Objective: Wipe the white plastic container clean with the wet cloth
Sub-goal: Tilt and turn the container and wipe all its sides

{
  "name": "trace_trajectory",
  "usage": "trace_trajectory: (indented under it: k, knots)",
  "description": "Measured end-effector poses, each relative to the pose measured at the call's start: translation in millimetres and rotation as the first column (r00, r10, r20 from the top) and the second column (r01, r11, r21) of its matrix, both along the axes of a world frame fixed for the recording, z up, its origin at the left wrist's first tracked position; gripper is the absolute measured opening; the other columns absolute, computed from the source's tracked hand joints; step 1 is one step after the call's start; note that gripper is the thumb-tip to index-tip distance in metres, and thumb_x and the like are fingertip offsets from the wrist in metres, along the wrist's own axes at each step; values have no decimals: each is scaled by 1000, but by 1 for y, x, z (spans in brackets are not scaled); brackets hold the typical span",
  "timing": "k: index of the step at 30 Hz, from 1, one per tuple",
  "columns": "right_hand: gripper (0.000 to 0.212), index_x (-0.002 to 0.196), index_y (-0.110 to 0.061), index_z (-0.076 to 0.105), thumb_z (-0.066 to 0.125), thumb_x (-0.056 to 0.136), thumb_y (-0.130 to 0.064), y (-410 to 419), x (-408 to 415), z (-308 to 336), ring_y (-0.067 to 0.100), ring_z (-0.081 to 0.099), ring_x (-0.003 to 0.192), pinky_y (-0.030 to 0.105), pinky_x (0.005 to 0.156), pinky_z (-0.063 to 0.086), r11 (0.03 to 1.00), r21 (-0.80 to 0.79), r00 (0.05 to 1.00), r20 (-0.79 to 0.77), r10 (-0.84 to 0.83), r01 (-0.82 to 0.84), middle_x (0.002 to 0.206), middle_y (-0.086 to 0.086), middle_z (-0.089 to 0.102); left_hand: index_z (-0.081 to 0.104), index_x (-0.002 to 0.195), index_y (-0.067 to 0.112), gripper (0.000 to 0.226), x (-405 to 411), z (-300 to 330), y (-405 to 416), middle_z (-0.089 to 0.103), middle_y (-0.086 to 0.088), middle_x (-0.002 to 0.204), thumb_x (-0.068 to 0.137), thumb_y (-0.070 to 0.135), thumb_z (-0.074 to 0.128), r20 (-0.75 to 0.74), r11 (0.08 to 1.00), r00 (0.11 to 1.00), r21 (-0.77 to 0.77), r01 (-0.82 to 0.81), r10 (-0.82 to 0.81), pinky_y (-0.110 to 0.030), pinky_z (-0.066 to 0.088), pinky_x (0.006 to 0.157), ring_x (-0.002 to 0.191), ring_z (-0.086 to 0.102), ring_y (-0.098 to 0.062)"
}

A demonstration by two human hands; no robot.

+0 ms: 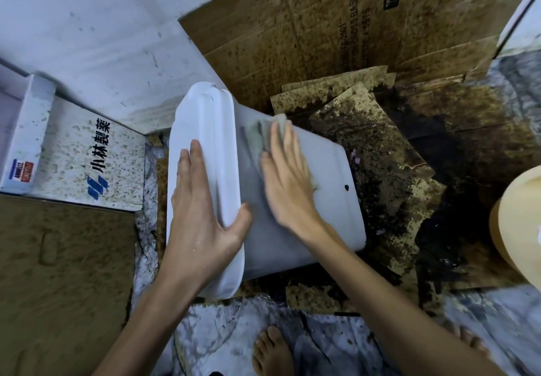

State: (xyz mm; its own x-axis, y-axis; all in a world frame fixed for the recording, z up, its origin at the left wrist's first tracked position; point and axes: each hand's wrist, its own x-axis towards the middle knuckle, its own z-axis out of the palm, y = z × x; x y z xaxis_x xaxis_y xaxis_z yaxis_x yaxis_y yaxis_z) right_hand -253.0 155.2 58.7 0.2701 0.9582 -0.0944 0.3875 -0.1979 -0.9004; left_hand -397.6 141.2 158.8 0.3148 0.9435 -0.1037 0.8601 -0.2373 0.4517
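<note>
The white plastic container (328,200) lies on its side on stained cardboard, its lidded top (202,129) turned to the left. My left hand (202,208) lies flat on the lid with the thumb hooked over the lid's rim, steadying it. My right hand (288,176) presses a grey-green wet cloth (263,129) flat against the container's upturned side wall; the cloth sticks out past my fingertips toward the far end. A small dark spot (347,187) marks the wall near the container's bottom edge.
Stained cardboard sheets (395,156) cover the floor to the right, and a big cardboard box (322,24) stands behind. A white printed carton (87,156) lies at left by the wall. A tan round object (518,223) sits at the right edge. My bare feet (272,352) are below.
</note>
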Motion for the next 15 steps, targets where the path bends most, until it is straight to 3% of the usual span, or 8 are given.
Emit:
trace_trajectory:
  k: [2, 5, 8, 11, 15]
  knots:
    - [68, 171, -28, 0, 13, 108, -50, 1, -5, 8, 7, -16, 162, 15, 121, -15, 994, 87, 998, 6, 60, -60, 177, -5, -14, -11, 170, 20, 110, -1, 0, 0, -8, 2, 179, 89, 50, 57, -4, 1000, 1000, 3, 8, -8, -36, 3, 132, 165, -7, -13]
    - [62, 170, -31, -3, 17, 114, -46, -1, 11, -10, 8, -15, 162, 29, 129, -4, 992, 91, 995, 53, 87, -92, 177, -7, -15, -12, 169, 23, 109, -4, -1, 1, -9, 5, 178, 89, 50, 57, 5, 1000, 1000, -2, -3, 3, -33, 3, 130, 165, -7, -11]
    - [61, 169, -32, -9, 10, 113, -51, -1, 42, -49, 14, -17, 162, 42, 132, -5, 996, -93, 995, 101, 21, -11, 176, -5, -19, -11, 169, 25, 106, -9, -2, 1, -8, 7, 178, 95, 47, 62, 4, 1000, 1000, 4, -17, 17, -33, 5, 130, 165, -5, -12]
    - [61, 170, -28, -4, 12, 115, -47, -10, 74, -85, 17, -13, 164, 40, 133, -5, 961, -254, 994, 61, -96, 108, 177, 1, -13, -12, 170, 27, 108, -8, -2, 0, -8, 8, 179, 98, 42, 67, 12, 1000, 1000, -1, -21, 21, -35, 5, 130, 165, -5, -12]
    - [59, 171, -24, 2, 18, 116, -39, -21, 88, -102, 14, -10, 164, 38, 132, -6, 934, -325, 987, -1, -160, 151, 179, 2, -6, -14, 169, 27, 109, -3, 0, 0, -10, 6, 179, 90, 52, 57, 8, 1000, 1000, -6, -19, 19, -36, 3, 131, 164, -8, -9]
